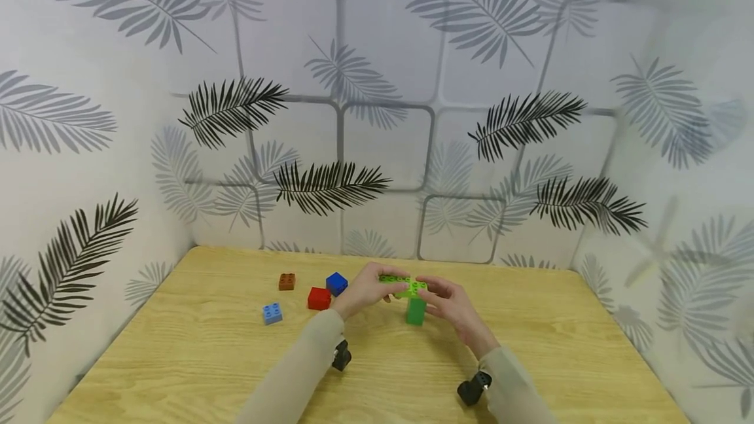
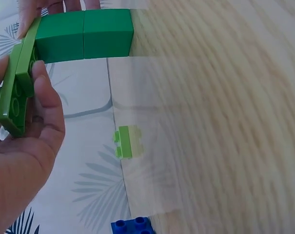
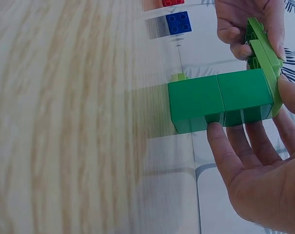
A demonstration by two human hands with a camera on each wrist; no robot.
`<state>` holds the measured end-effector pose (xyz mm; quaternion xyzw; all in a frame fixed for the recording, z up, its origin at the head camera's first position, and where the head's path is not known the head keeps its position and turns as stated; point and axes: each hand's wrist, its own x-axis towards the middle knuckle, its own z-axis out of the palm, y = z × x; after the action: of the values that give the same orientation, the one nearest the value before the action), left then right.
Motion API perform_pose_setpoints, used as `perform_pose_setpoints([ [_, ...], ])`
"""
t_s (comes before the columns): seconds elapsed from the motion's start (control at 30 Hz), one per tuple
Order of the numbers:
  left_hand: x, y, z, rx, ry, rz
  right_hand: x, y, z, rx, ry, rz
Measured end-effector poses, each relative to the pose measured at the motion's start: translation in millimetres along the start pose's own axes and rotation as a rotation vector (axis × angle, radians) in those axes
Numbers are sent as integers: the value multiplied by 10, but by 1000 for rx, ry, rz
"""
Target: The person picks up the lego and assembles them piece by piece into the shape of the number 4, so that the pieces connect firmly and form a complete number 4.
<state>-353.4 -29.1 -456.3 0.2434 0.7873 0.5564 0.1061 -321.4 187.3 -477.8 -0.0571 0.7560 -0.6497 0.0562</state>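
A tower of two dark green bricks [image 1: 415, 311] stands upright on the table, seen sideways in both wrist views. Light green bricks [image 3: 266, 63] overlap at its top and reach out leftward. My left hand [image 1: 368, 288] pinches the outer light green brick [image 2: 10, 100] between thumb and fingers. On the other side, my right hand [image 1: 453, 309] holds the tower, its fingers along the dark green side and its thumb at the light green top. Behind the tower, a small light green brick [image 2: 126, 142] lies on the table; the hands hide it in the head view.
Left of my hands lie a dark blue brick [image 1: 337, 283], a red brick [image 1: 319, 298], a brown brick [image 1: 287, 281] and a light blue brick [image 1: 272, 313]. The wooden table [image 1: 194, 358] meets a leaf-patterned wall [image 1: 383, 149] at the back.
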Motion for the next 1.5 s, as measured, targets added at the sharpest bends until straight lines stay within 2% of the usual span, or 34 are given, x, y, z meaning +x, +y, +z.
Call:
perform_pose_setpoints([
  [0.27,-98,-53,-104,24,4,-4,-31,-51,13,-16,-25,6],
  [0.53,-245,-82,-269,30,1,-27,4,8,-5,-32,2,6],
  [0.7,-297,-77,-319,37,9,-43,7,-2,-19,-31,14,9],
  [0.87,-355,-138,-365,38,5,-45,-6,-21,-7,-18,5,13],
  [1.2,-510,-255,-548,185,-18,-29,-31,-35,12,-13,12,24],
  [1.5,-661,-308,-726,291,-115,-29,1,7,-15,-13,7,16],
])
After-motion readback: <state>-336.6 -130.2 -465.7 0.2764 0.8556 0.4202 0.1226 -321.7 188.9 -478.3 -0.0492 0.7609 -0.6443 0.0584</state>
